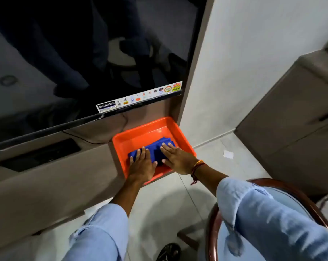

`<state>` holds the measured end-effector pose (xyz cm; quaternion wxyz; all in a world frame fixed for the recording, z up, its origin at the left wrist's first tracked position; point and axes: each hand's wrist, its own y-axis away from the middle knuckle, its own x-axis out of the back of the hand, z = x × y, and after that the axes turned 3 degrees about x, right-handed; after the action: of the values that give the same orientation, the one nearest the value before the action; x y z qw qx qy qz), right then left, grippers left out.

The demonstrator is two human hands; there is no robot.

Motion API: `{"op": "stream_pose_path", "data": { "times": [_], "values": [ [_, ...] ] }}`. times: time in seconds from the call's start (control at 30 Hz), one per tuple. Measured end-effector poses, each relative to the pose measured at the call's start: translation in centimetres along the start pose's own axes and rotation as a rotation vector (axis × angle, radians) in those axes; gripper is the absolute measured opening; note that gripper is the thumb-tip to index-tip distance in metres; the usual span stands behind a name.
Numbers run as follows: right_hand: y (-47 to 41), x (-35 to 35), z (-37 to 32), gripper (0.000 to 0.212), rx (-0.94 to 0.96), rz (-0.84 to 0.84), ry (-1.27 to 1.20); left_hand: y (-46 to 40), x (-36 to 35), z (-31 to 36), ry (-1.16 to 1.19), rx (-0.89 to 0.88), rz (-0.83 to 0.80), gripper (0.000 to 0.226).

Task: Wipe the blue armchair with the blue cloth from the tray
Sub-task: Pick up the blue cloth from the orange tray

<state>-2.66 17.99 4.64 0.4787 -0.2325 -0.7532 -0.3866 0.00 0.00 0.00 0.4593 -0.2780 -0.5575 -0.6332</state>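
A folded blue cloth (157, 147) lies in an orange tray (140, 131) on the end of a brown TV unit. My left hand (141, 164) rests flat on the cloth's near-left part, fingers spread. My right hand (175, 157) lies flat on its right part, a red thread band at the wrist. Neither hand has closed around the cloth. At the lower right, the armchair (214, 228) shows its curved dark wooden frame and pale blue upholstery, largely hidden behind my right sleeve.
A large black TV (80, 59) hangs above the brown unit (52, 185). A grey wall (244, 63) stands to the right, then a brown cabinet (295, 129). The floor is pale tile, with a white scrap (228, 154) on it and a dark shoe (168, 252) at the bottom.
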Motion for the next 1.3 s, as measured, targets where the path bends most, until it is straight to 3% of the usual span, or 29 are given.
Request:
{"op": "stream_pose_path", "data": {
  "times": [0.13, 0.23, 0.4, 0.6, 0.77, 0.87, 0.93, 1.0, 1.07, 1.1, 1.17, 1.3],
  "values": [
    [-4.3, -0.8, 1.2, 0.073, -0.009, -0.122, 0.062, -1.7, -1.5, -1.5, -0.121, -0.031, 0.004, 0.098],
    [-5.3, -2.2, 1.5, 0.082, 0.012, -0.167, 0.114, -1.8, -2.0, -1.3, -0.222, -0.045, 0.038, 0.095],
    [-5.6, -2.7, 2.4, 0.07, 0.038, -0.048, 0.207, -2.2, -1.8, -0.8, -0.393, -0.115, 0.128, 0.055],
    [-5.6, -1.5, 2.2, 0.052, 0.081, 0.073, 0.386, -2.3, -0.4, -0.2, -0.341, -0.116, 0.262, 0.057],
    [-1.3, 1.8, 2.8, 0.044, 0.096, 0.418, 0.49, -0.4, 1.6, 2.3, -0.375, -0.209, 0.521, 0.058],
    [3.5, 3.3, 5.3, 0.045, 0.013, 0.539, 0.534, 0.2, 2.8, 6.7, -0.352, -0.33, 0.61, 0.06],
    [8.1, 3.9, 8.0, 0.045, -0.082, 0.591, 0.547, 0.9, 3.0, 11.8, -0.351, -0.426, 0.561, 0.062],
    [11.5, 4.1, 9.9, 0.047, -0.176, 0.564, 0.523, 1.1, 2.6, 15.4, -0.315, -0.51, 0.55, 0.06],
    [21.4, 2.5, 14.1, 0.047, -0.433, 0.551, 0.512, 3.9, 0.3, 25.2, -0.384, -0.724, 0.548, 0.055],
    [22.2, 2.4, 14.5, 0.047, -0.439, 0.546, 0.481, 4.1, 0.0, 26.0, -0.389, -0.734, 0.542, 0.054],
    [26.8, 0.5, 15.7, 0.048, -0.516, 0.533, 0.452, 5.8, -1.3, 30.1, -0.408, -0.798, 0.499, 0.053],
    [44.5, -9.2, 16.8, 0.045, -0.852, 0.519, 0.38, 15.6, -11.8, 41.6, -0.518, -1.185, 0.399, 0.056]
  ]
}}
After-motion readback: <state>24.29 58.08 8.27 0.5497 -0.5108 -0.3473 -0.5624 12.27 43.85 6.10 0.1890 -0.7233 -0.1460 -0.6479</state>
